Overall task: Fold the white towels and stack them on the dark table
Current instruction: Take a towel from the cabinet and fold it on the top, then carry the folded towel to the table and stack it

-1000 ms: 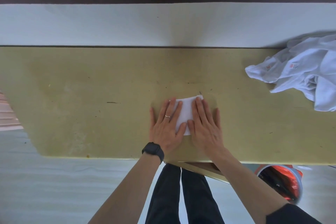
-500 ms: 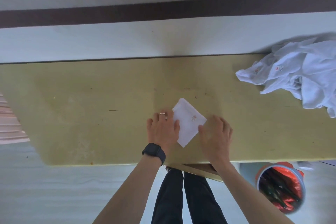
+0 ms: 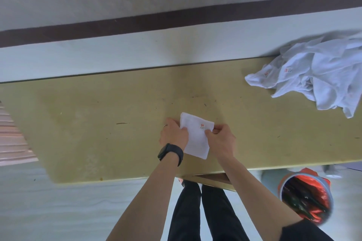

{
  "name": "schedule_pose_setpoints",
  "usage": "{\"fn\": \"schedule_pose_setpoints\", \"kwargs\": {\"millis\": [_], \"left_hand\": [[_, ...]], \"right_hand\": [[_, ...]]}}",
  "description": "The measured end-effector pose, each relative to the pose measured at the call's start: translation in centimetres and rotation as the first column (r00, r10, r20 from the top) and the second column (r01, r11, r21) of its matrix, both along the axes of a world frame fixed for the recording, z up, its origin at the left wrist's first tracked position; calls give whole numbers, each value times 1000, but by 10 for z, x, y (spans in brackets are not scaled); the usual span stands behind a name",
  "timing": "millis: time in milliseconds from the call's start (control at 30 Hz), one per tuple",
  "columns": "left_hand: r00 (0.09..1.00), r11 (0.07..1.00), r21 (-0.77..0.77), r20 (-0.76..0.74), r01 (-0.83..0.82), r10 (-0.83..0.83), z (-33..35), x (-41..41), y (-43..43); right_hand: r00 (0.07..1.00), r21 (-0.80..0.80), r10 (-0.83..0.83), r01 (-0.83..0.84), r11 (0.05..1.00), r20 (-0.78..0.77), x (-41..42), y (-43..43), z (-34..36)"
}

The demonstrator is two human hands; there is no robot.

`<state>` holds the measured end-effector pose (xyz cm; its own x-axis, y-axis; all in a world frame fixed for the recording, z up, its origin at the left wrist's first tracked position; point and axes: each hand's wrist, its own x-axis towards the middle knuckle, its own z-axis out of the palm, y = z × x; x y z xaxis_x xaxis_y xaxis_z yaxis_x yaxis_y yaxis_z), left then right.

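The olive-yellow table [image 3: 88, 123] runs across in front of you, its near edge against your legs and its top marked with small dark scuffs. At its far right corner lies a crumpled heap of white towels [image 3: 323, 78], unfolded, with 2 small red logos showing on the cloth; part of the heap runs out of view on the right. On the floor below the near edge, toward the right, stands a round bin [image 3: 305, 201] lined with a red bag.

Your left hand [image 3: 173, 134] grips the left edge of the folded white towel [image 3: 195, 141], thumb lying on top and the fingers curled under it. Your right hand [image 3: 221, 141] pinches the towel's right edge close to its far right corner, thumb on top. The towel is a small rectangle, turned slightly askew, over the middle of the table a little in from the near edge and well apart from the heap. Whether it rests on the top or is held just clear of it cannot be told.

A black watch [image 3: 170, 153] sits on your left wrist. A red logo [image 3: 202, 125] faces up near the towel's far edge, and a ring [image 3: 165, 125] shows on a left finger.
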<state>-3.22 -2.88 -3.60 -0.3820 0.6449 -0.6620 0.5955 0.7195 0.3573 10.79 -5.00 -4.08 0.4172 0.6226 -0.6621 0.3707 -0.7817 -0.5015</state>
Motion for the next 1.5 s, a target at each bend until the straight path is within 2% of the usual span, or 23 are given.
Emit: {"fn": "schedule_pose_setpoints", "kwargs": {"millis": [133, 267, 400, 500, 633, 767, 867, 933, 1067, 1167, 1267, 1367, 1433, 1500], "left_hand": [[997, 999, -26, 72, -20, 22, 2, -2, 2], [984, 1000, -4, 175, -31, 31, 12, -11, -10], [935, 989, 58, 337, -137, 109, 40, -23, -32], [905, 966, 187, 417, -178, 85, 75, -37, -51], [911, 903, 355, 404, -241, 85, 133, -53, -78], [921, 784, 516, 348, -345, 176, 193, -68, -117], [920, 683, 618, 305, -389, 248, 234, -78, -150], [918, 617, 680, 281, -395, 279, 259, -87, -177], [920, 556, 748, 188, -361, 344, 303, -114, -243], [890, 526, 770, 117, -362, 440, 329, -134, -306], [832, 504, 772, 59, -388, 551, 345, -151, -385], [733, 468, 757, 20, -455, 680, 349, -159, -481], [647, 428, 742, 10, -517, 763, 348, -158, -550], [557, 350, 731, 49, -586, 829, 346, -152, -620]], "right_hand": [[992, -6, -35, 34, 999, -123, 5, 2, 3], [969, -8, 39, -42, 999, -243, 12, -4, 7], [939, 136, 168, -133, 982, -298, 16, -13, 36], [902, 272, 292, -208, 940, -319, 16, -17, 72], [834, 442, 492, -353, 825, -252, 8, -17, 128], [744, 593, 662, -493, 637, -91, -8, -21, 188], [632, 717, 774, -553, 423, 31, -26, -29, 225], [509, 766, 851, -595, 242, 126, -41, -38, 249], [219, 752, 923, -652, -102, 316, -82, -63, 280], [70, 738, 903, -604, -300, 425, -122, -96, 293], [-15, 727, 875, -550, -411, 484, -165, -150, 307], [-146, 737, 876, -488, -468, 459, -203, -223, 321], [-262, 753, 887, -471, -460, 379, -225, -282, 328], [-365, 778, 908, -501, -379, 207, -244, -349, 328]]}}
